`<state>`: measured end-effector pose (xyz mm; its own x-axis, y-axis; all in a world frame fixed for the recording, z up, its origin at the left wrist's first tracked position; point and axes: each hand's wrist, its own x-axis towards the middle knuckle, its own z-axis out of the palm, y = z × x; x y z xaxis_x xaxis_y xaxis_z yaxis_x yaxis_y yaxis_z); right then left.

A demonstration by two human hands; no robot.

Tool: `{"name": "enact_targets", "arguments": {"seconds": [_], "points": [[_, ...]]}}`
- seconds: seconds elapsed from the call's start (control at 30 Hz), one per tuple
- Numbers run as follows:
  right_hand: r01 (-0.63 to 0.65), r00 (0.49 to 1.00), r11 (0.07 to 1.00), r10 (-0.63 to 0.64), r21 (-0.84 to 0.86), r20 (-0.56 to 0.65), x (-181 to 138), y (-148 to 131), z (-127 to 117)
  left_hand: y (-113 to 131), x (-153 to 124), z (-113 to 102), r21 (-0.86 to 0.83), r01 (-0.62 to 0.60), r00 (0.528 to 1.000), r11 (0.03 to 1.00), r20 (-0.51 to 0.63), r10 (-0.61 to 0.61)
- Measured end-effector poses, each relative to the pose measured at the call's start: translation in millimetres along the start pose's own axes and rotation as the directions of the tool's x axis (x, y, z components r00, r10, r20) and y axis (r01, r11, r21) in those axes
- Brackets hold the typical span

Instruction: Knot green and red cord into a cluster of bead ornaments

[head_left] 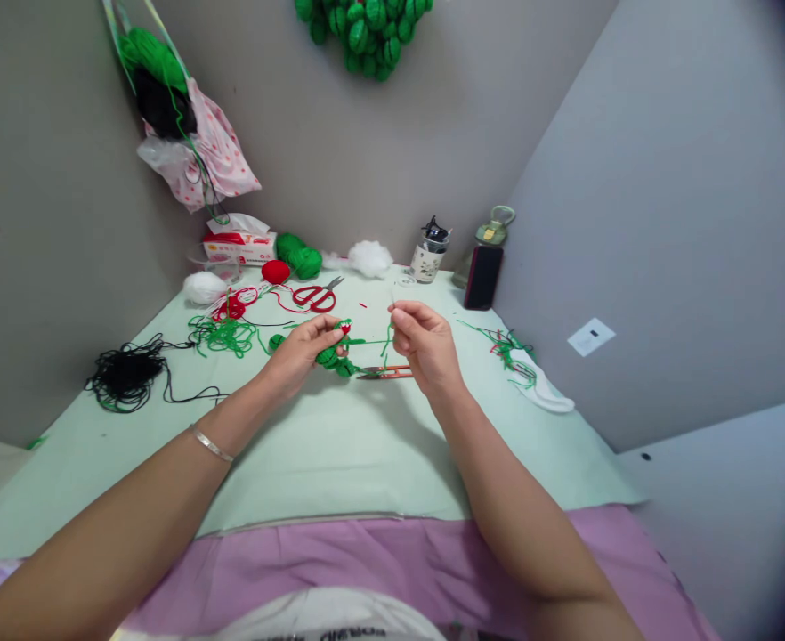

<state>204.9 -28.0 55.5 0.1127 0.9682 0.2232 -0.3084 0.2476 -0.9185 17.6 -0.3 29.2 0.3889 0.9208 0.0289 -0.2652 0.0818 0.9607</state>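
Observation:
My left hand (pixel 305 349) is closed around a small green crochet piece (pixel 327 358) with a red and white patch at its top. Small green crocheted balls hang below the fingers. A strand of green yarn (pixel 372 342) runs taut from the piece to my right hand (pixel 424 343). There, thumb and forefinger pinch a thin, pale needle (pixel 393 294) that points upward. Orange-handled thread snips (pixel 385 371) lie on the table just under and left of my right hand.
Red-handled scissors (pixel 316 297), a red yarn ball (pixel 276 272), green yarn (pixel 299 256) and white stuffing (pixel 370 258) lie further back. Black yarn (pixel 126 372) is heaped at left. A phone (pixel 484 278) leans on a bottle (pixel 492 230); yarn scraps (pixel 518 354) lie at right.

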Motion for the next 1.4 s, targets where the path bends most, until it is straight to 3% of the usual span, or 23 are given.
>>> {"name": "enact_targets", "arguments": {"seconds": [0.23, 0.4, 0.6, 0.83, 1.03, 1.4], "points": [[0.106, 0.979, 0.992, -0.092, 0.068, -0.18, 9, -10, -11, 1, -4, 2, 0.087, 0.031, 0.998, 0.996, 0.057, -0.036], [0.134, 0.975, 0.99, -0.122, 0.053, -0.183, 11, -12, -16, 3, -7, 5, 0.123, 0.036, 0.988, 0.992, 0.147, -0.054], [0.116, 0.975, 0.993, -0.115, -0.005, -0.191, 12, -12, -19, 3, -5, 2, 0.032, 0.077, 0.99, 0.996, 0.113, -0.081], [0.021, 0.999, 0.953, -0.008, -0.302, 0.043, 6, -5, -14, 8, -3, 2, -0.137, 0.086, 0.996, 0.987, 0.036, -0.082], [0.125, 0.974, 0.836, -0.001, -0.535, 0.226, -6, 2, -4, 9, -3, 2, -0.181, 0.061, 0.998, 0.982, 0.011, -0.06], [0.278, 0.948, 0.701, -0.089, -0.657, 0.305, -7, 5, -6, 8, -2, 4, -0.129, 0.042, 0.999, 0.991, -0.003, -0.043]]}}
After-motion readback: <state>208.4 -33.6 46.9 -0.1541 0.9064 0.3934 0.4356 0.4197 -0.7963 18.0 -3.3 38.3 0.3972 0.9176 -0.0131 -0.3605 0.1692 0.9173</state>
